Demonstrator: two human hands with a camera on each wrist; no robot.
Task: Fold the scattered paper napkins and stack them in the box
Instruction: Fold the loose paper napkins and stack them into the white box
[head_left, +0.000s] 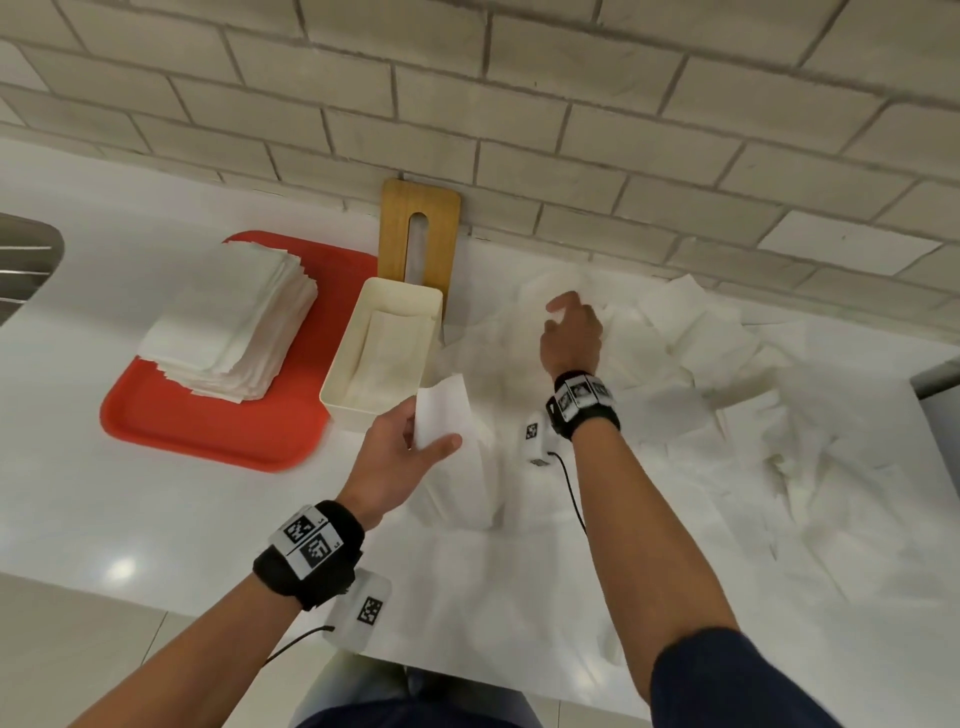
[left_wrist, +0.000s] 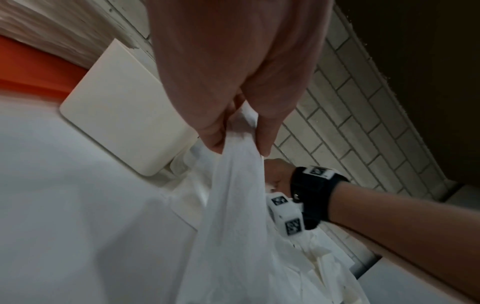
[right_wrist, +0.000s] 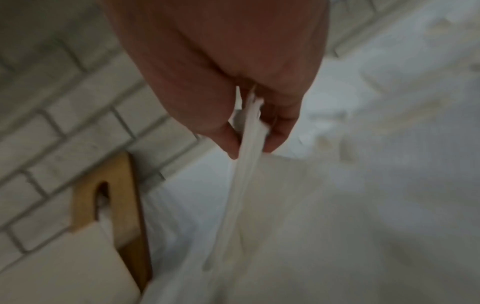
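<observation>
My left hand (head_left: 429, 430) pinches a white napkin (head_left: 445, 410) between thumb and fingers, just right of the cream box's front corner; the sheet hangs down from that hand (left_wrist: 240, 145) as a long drape (left_wrist: 231, 205). The cream box (head_left: 337, 384) stands open with folded napkins (head_left: 387, 353) lying inside. My right hand (head_left: 561, 312) reaches into the scattered napkins (head_left: 727, 374) near the wall. Up close, that hand (right_wrist: 250, 148) pinches a white napkin edge (right_wrist: 241, 185) that trails downward.
A red tray (head_left: 208, 431) left of the box carries a tall stack of napkins (head_left: 234, 327). The wooden lid (head_left: 420, 228) leans on the tiled wall behind the box. A steel sink (head_left: 26, 260) lies at the far left. Loose napkins cover the counter's right half.
</observation>
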